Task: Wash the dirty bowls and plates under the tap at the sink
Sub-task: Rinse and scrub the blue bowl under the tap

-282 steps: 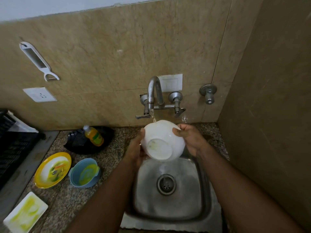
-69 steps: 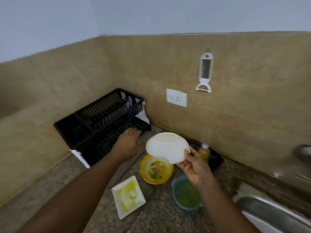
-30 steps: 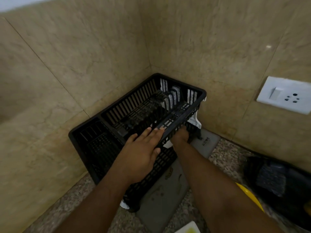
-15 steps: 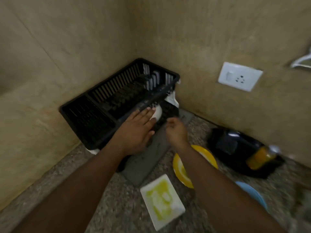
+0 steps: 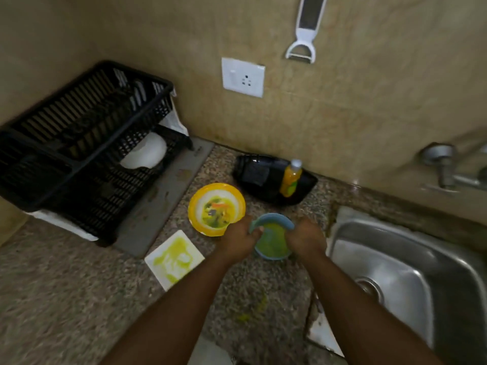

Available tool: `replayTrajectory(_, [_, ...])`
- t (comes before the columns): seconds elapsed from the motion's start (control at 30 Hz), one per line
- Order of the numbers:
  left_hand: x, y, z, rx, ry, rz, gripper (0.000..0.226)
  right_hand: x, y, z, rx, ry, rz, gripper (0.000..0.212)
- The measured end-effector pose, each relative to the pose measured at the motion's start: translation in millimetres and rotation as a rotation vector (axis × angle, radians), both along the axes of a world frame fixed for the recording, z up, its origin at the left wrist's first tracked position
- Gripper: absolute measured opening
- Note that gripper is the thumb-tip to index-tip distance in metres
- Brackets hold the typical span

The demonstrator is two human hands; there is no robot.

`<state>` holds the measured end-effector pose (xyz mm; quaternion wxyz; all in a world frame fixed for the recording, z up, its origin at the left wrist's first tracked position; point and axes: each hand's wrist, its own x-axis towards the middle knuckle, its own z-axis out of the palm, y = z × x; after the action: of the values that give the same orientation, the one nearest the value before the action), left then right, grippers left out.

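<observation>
Single head view, wide-angle, looks steeply down and forward at granite counter (image 5: 79, 299); dish rack (image 5: 79, 143) far left, sink (image 5: 411, 272) cut off right, tiled wall (image 5: 342, 101) fills top, forearms close below.

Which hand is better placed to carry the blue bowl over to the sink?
Probably the right hand: it holds the blue bowl on the side nearest the sink. The left hand grips the far side.

Green-smeared blue bowl (image 5: 272, 242) on the counter beside yellow plate (image 5: 216, 208) and square white plate (image 5: 174, 258).
</observation>
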<state>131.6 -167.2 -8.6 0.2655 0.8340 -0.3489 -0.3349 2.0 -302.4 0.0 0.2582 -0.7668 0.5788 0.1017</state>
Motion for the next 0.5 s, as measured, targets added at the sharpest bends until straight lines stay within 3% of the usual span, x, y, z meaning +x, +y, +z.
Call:
replayTrajectory(0.07, [-17.4, -9.0, -1.4, -0.021, 0.05, 0.135, 0.049, -13.8, -4.6, -6.2, 0.108, -0.055, 0.021, 0.023])
replayTrajectory(0.27, [-53.1, -22.0, -2.8, -0.083, 0.161, 0.35, 0.076, -74.7, -18.3, -7.9, 0.261, -0.341, -0.068, 0.025])
replayTrajectory(0.37, [-79.2, -41.8, 9.7, -0.199, 0.325, 0.498, 0.056, -113.4, -31.7, 21.3, 0.356, -0.538, -0.2, 0.027])
replayTrajectory(0.5, [-127.3, -80.8, 31.5, -0.215, 0.499, 0.387, 0.028, -162.2, -68.0, 55.6, 0.376, -0.617, -0.19, 0.027])
